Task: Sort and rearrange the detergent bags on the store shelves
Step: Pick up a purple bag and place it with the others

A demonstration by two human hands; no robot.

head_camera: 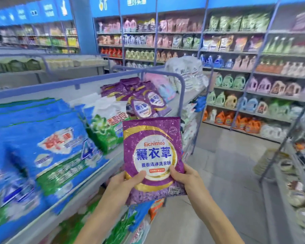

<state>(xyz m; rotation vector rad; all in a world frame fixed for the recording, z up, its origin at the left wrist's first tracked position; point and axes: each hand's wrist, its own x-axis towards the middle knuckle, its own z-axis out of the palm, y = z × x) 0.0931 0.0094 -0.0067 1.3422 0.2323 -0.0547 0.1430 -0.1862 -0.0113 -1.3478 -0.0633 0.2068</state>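
Note:
I hold a purple detergent bag (152, 147) upright in front of me, its label facing me. My left hand (126, 182) grips its lower left edge with the thumb on the front. My right hand (185, 176) grips the lower right edge the same way. Behind it, on the top shelf (113, 155) of the low aisle unit, lies a pile of matching purple bags (139, 97). Large blue bags (42, 138) lean in a row at the left, with green and white bags (106, 127) between them and the purple pile.
Pink and white bags (165, 85) lie further along the same shelf, with big white sacks (185, 71) beyond. A blue rail (182, 88) ends the unit. Tall wall shelving (253, 76) with bottles and bags lines the right side. Grey floor (227, 164) runs between the units.

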